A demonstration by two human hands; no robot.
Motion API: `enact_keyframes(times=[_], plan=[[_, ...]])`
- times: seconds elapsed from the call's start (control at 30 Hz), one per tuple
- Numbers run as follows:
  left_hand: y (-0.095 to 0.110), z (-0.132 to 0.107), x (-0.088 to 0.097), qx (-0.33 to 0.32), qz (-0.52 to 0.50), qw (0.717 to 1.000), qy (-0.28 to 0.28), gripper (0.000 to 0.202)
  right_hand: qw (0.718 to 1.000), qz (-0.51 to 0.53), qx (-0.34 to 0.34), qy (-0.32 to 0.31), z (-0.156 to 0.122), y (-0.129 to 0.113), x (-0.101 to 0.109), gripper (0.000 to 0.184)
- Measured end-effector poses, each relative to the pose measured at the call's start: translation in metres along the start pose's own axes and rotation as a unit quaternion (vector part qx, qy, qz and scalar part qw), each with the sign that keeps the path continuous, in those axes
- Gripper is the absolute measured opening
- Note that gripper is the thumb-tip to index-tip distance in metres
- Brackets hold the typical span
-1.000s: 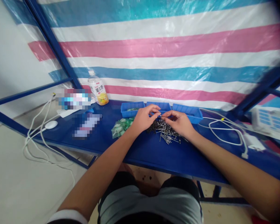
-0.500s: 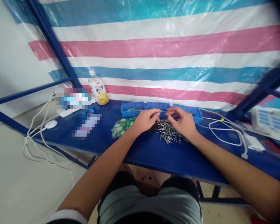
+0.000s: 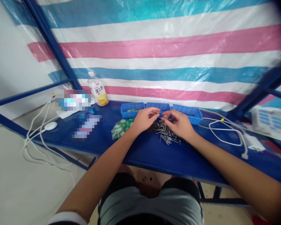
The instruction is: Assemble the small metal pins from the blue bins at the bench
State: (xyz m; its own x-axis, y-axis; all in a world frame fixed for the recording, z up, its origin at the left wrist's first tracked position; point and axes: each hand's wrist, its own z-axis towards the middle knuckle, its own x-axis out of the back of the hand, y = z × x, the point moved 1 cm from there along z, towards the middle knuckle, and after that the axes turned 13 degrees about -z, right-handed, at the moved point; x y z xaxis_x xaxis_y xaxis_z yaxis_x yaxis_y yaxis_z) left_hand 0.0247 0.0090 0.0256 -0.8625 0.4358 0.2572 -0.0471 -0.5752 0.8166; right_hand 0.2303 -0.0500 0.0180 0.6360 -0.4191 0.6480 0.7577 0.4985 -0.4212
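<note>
Over a heap of thin metal rivets [image 3: 167, 134], my left hand [image 3: 144, 119] pinches a small silvery rivet between thumb and forefinger. My right hand [image 3: 180, 125] faces it from the other side, fingers curled and thumb near the forefinger; whatever they hold is too small to make out. The fingertips of both hands are close together but apart. Small green plastic packets [image 3: 120, 128] lie left of the heap, partly behind my left wrist. Behind the hands stand a left blue bin [image 3: 125, 113] with some greenish pieces, a middle blue bin [image 3: 152, 106] and a right blue bin [image 3: 194, 119], partly hidden.
A drink bottle [image 3: 98, 90] stands at the back left of the blue table [image 3: 145, 156]. White cables [image 3: 224, 143] and a white adapter [image 3: 254, 143] lie on the right. A white round puck [image 3: 51, 125] with cables sits at the left edge. Striped sheeting [image 3: 154, 47] hangs behind.
My right hand has moved a little left and down, closer to the left fingertips. My left hand has shifted slightly left, and a silvery tip now shows in its pinch.
</note>
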Motion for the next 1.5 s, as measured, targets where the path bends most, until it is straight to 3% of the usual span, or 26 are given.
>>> enact_keyframes(times=[0.23,0.37,0.5,0.67,0.97,1.1,1.27,1.5], plan=[[-0.001,0.0,0.003,0.008,0.057,0.998,-0.013,0.013,0.994,0.064,-0.084,0.009,0.001,0.005,-0.003,0.03],[0.002,-0.001,0.001,0.034,0.044,0.998,-0.041,0.012,0.998,0.037,-0.044,0.019,0.003,0.004,0.0,0.024],[0.004,-0.002,0.0,0.044,0.062,0.997,-0.032,0.015,0.999,-0.034,0.015,-0.017,0.003,0.004,0.002,0.016],[0.005,-0.004,-0.001,0.043,0.083,0.995,-0.028,0.021,0.998,-0.049,0.028,-0.041,0.0,0.003,-0.002,0.015],[0.004,-0.004,-0.003,0.029,0.085,0.995,-0.044,0.056,0.997,-0.043,0.047,-0.048,-0.001,-0.001,-0.003,0.053],[0.005,-0.006,-0.004,0.04,0.09,0.993,-0.062,0.043,0.995,-0.057,0.074,-0.032,0.0,-0.003,0.004,0.037],[0.005,-0.006,-0.003,0.025,0.109,0.992,-0.055,0.035,0.996,-0.071,0.054,-0.011,0.0,-0.005,0.007,0.019],[0.002,-0.004,-0.003,0.029,0.043,0.997,-0.052,0.041,0.996,-0.073,0.057,-0.001,0.001,-0.004,0.006,0.018]])
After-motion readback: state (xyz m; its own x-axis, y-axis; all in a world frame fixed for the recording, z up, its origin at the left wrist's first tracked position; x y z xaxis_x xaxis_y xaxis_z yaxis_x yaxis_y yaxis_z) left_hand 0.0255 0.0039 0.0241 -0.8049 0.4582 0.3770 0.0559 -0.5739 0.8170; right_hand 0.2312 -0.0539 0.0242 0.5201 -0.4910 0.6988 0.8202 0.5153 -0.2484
